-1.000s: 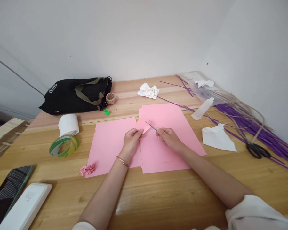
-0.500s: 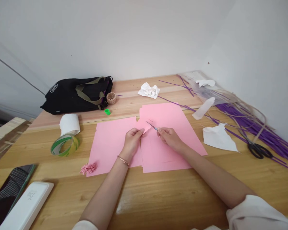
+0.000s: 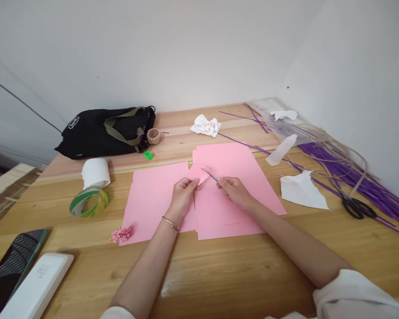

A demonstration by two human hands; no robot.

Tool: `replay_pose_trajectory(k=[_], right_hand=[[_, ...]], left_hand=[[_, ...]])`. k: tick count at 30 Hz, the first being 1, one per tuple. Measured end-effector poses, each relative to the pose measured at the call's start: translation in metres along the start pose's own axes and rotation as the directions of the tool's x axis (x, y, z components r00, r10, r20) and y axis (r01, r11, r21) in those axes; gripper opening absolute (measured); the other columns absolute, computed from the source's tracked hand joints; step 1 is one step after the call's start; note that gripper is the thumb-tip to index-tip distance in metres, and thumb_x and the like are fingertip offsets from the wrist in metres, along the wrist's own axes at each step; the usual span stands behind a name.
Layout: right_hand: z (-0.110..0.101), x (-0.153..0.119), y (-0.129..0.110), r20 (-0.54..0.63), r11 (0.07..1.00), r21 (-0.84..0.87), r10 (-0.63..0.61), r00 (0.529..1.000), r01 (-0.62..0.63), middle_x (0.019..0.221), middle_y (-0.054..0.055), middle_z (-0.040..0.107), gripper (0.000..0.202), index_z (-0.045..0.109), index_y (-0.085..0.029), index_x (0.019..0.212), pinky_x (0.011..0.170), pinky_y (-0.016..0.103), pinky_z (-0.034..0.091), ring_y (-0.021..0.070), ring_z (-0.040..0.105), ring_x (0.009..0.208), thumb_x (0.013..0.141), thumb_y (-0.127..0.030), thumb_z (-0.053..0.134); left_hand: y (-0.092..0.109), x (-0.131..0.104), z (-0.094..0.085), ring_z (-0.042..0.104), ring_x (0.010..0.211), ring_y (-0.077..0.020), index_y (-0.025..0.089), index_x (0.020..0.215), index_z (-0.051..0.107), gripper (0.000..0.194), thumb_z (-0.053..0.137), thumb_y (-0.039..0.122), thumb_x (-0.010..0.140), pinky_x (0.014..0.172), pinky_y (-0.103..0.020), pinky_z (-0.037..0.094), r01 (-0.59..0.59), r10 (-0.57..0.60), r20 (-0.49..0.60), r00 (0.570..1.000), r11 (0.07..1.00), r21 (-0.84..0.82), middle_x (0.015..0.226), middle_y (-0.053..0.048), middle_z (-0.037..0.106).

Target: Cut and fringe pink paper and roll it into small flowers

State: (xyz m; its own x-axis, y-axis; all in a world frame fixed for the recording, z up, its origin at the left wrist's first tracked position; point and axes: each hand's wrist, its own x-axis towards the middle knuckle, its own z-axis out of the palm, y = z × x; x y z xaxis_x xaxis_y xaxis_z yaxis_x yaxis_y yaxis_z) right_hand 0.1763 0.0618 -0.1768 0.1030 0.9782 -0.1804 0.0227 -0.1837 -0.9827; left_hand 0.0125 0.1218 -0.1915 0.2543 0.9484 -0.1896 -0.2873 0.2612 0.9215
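Note:
Between the thumb and fingers of my left hand (image 3: pixel 183 195) is a small piece of pink paper (image 3: pixel 197 173), held just above the larger sheets. My right hand (image 3: pixel 232 189) is closed around a slim pointed metal tool (image 3: pixel 209 174) with a bluish part near the fingers. Its tip points left and lies over or beside the paper piece; whether they touch I cannot tell, and the handle is hidden in my hand. Beneath are a left pink sheet (image 3: pixel 153 190) and a right stack of pink sheets (image 3: pixel 229 159). A pink fringed paper flower (image 3: pixel 122 234) rests on the left sheet's near corner.
Left are a tape roll (image 3: pixel 89 202), a white paper roll (image 3: pixel 95 173), a phone (image 3: pixel 16 254) and a power bank (image 3: pixel 40 283). Behind lie a black bag (image 3: pixel 99 133), a small woven basket (image 3: pixel 153 136) and a green cap (image 3: pixel 148 155). Black scissors (image 3: pixel 357 208) and purple strips (image 3: pixel 339 170) lie right.
Both hands stay almost where they were, with the paper piece and the tool still held. The whole view has shifted very slightly.

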Motion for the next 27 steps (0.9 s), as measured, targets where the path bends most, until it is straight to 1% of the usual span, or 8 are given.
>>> replay_pose_trajectory(k=[7, 13, 27], right_hand=[[0.0, -0.0003, -0.0012, 0.002, 0.999, -0.032, -0.025, 1.0, 0.025, 0.039, -0.01, 0.028, 0.047, 0.047, -0.019, 0.059, 0.039, 0.022, 0.015, 0.0051, 0.021, 0.036, 0.073, -0.064, 0.051], [0.0, -0.0003, -0.0008, -0.005, 1.0, -0.028, -0.002, 1.0, 0.002, 0.039, -0.009, 0.029, 0.046, 0.047, -0.019, 0.06, 0.038, 0.022, 0.015, 0.0052, 0.022, 0.035, 0.072, -0.063, 0.052], [0.001, -0.0008, -0.0022, -0.01, 0.999, -0.039, -0.01, 1.0, 0.009, 0.039, -0.01, 0.027, 0.045, 0.046, -0.019, 0.061, 0.039, 0.022, 0.015, 0.0051, 0.021, 0.036, 0.074, -0.063, 0.049]], left_hand=[[0.0012, -0.001, 0.0012, 0.052, 0.058, -0.0088, 0.014, 0.065, 0.065, 0.023, 0.079, 0.029, 0.055, 0.061, -0.023, 0.04, 0.007, -0.007, 0.012, 1.0, 0.999, -0.035, 0.058, 0.002, 0.061], [0.0028, -0.0011, 0.0029, 0.053, 0.058, -0.0094, 0.014, 0.063, 0.064, 0.024, 0.08, 0.029, 0.054, 0.062, -0.025, 0.041, 0.017, -0.016, 0.007, 1.0, 0.998, -0.053, 0.058, 0.002, 0.061], [0.0002, -0.0001, 0.0008, 0.053, 0.058, -0.0094, 0.015, 0.062, 0.063, 0.024, 0.079, 0.03, 0.056, 0.061, -0.024, 0.04, 0.009, -0.008, 0.015, 1.0, 1.0, -0.024, 0.058, 0.002, 0.061]])
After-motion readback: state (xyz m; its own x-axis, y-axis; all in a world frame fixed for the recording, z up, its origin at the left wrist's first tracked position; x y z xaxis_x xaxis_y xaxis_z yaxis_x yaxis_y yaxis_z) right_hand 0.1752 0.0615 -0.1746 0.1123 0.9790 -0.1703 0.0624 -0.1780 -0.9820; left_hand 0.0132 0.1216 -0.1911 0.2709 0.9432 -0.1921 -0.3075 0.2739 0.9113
